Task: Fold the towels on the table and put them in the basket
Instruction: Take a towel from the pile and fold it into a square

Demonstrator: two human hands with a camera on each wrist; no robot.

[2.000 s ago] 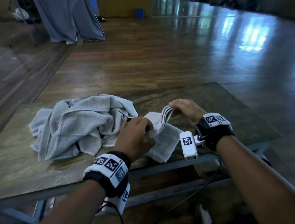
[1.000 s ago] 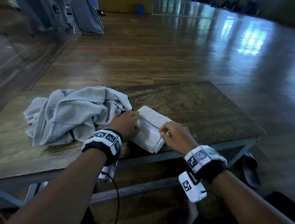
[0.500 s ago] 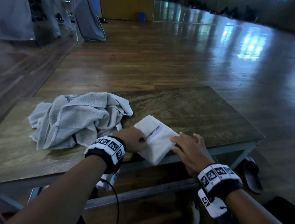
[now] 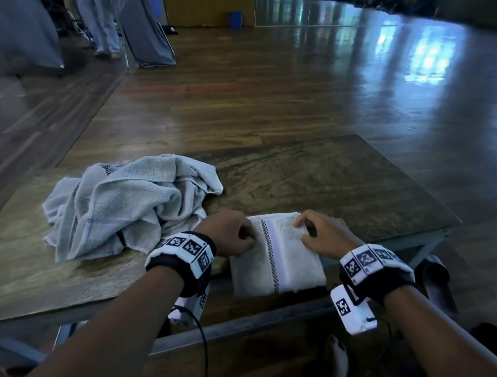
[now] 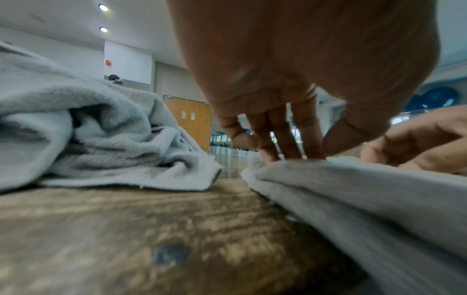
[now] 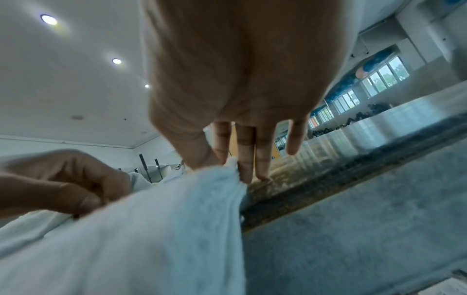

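Two hands: set on one folded white towel [image 4: 275,255], which overhangs the table's [image 4: 333,178] near edge.
Left hand [image 4: 230,232]: curled, far-left corner pinched.
Right hand [image 4: 323,234]: far-right corner pinched.
Grey towel pile [image 4: 128,202]: heaped at left.

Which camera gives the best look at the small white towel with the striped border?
The head view: it shows the whole folded white towel, its stripe, and its near end hanging over the table edge. The left wrist view shows only one blurred side edge; the right wrist view shows a close, blurred corner.
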